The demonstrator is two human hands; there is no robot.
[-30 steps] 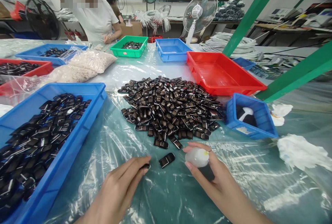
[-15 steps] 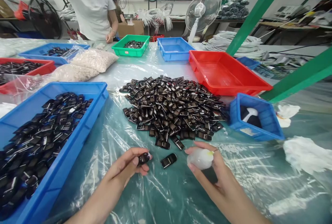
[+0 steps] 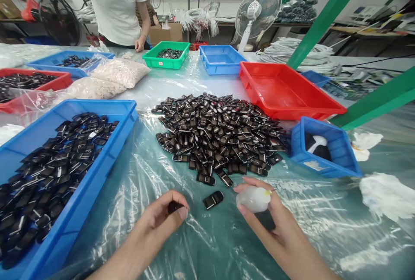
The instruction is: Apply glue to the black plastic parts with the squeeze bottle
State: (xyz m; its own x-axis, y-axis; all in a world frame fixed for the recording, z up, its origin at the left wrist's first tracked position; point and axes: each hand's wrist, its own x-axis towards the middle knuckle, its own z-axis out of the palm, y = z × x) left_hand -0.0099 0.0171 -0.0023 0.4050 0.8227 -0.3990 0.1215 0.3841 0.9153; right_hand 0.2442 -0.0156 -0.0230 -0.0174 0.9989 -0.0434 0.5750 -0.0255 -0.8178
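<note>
My left hand [image 3: 165, 215] is closed, thumb against bent fingers, around a small black oblong piece [image 3: 174, 206] that the fingers mostly cover. In my right hand [image 3: 272, 215] is a whitish translucent squeeze bottle [image 3: 254, 198] with a yellowish tip that points right, away from the left hand. A single glossy black piece [image 3: 213, 200], rounded at one end with silvery lines, lies on the plastic sheet between the hands. Just beyond it is a big heap of similar black pieces [image 3: 220, 137].
Similar pieces fill the blue tray [image 3: 125, 120] at left. A small blue bin [image 3: 346, 154] with a white-handled tool stands right of the heap, near white crumpled cloth [image 3: 385, 193]. Behind are a red tray [image 3: 285, 90], a green tray [image 3: 168, 46] and a green post [image 3: 330, 16]. A co-worker [image 3: 113, 7] stands across the table.
My left thumb has moved over the black piece, whose pinkish end no longer shows. My right hand keeps hold of the squeeze bottle. The view has shifted slightly.
</note>
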